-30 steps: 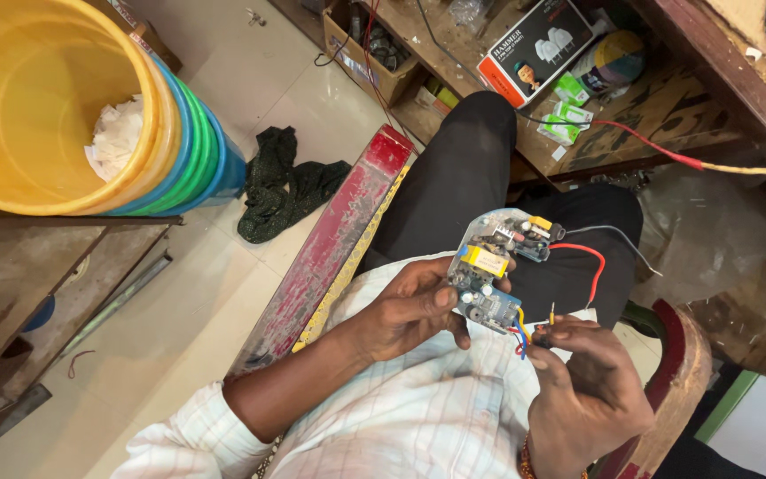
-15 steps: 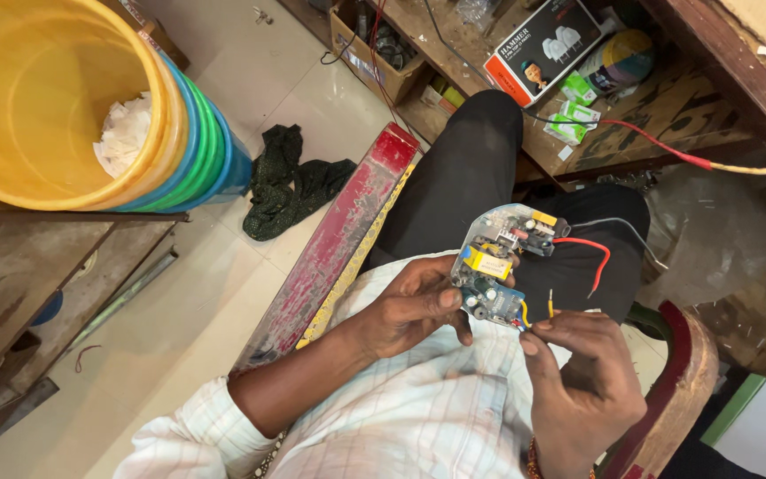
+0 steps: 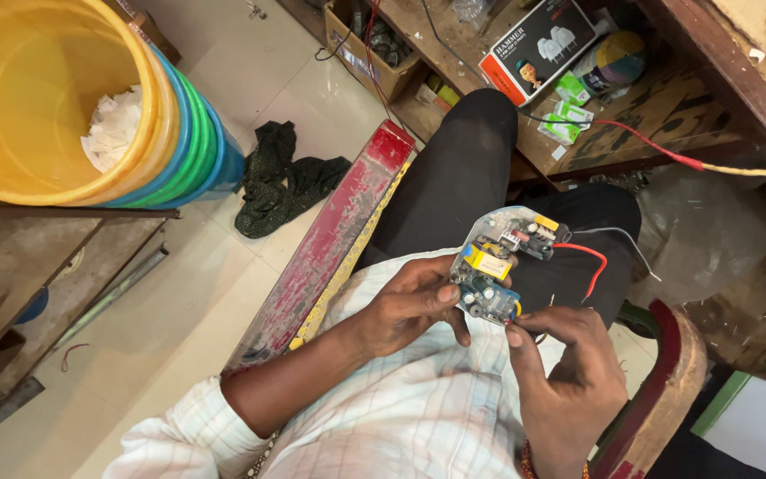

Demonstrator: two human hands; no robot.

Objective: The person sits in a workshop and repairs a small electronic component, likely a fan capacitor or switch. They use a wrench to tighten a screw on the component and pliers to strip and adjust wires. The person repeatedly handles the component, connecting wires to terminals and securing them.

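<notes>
Pale, translucent plastic casing with a small circuit board [image 3: 498, 266] seated in it, held over the lap above dark trousers [image 3: 480, 168]. Long axis of the board tilted from lower left near the hands to upper right, away from the body. Gripped at its near, lower-left end by the left hand [image 3: 405, 306]: thumb pressed on the board's edge beside a yellow component [image 3: 487, 262], fingers curled underneath, so closed firmly on the casing. Right hand [image 3: 569, 372] placed just below and to the right of the board, forefinger and thumb pinched together at the lower corner, seemingly on the thin wire ends there; exact wire between the fingertips too small to tell. Red lead [image 3: 589, 262] looped out from the board's right side and curved down toward the right hand; white lead [image 3: 627, 241] trailed off to the right, free. Both hands touching the board's near end, far end unsupported. Board thus lying up and slightly left from the right hand, with the left hand the nearer and steadier hold. Stacked plastic tubs [image 3: 73, 106], yellow innermost, well apart at upper left; dark cloth [image 3: 285, 182] on the tiled floor; red-painted plank [image 3: 330, 244] alongside the left leg.
</notes>
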